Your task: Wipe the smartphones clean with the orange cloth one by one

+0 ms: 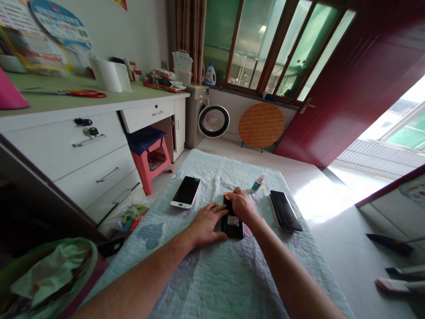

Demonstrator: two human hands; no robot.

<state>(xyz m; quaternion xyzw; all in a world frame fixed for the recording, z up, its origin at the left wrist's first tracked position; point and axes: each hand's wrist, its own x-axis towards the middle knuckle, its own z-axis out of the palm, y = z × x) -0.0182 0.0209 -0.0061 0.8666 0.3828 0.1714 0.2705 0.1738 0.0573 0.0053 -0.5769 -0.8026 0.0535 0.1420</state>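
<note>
A black phone (233, 229) with a pale label on its upper face lies on the quilted cloth (212, 274). My left hand (207, 223) rests at its left side, fingers apart, fingertips touching the phone's edge. Closed on a small orange cloth (227, 195), my right hand (242, 204) presses at the phone's far end. To the left lies a white-framed phone (187, 192) with a dark screen. A small white and blue bottle (257, 183) stands beyond my right hand. Farther right, a dark phone (286, 211) lies on top of another flat, light-edged item.
A bin (94, 270) with crumpled waste stands at the lower left. A pink stool (152, 161) is beside the white drawers (96, 164). Past the cloth's far edge are a washing machine (198, 95) with its door open and a round wooden tabletop (261, 125).
</note>
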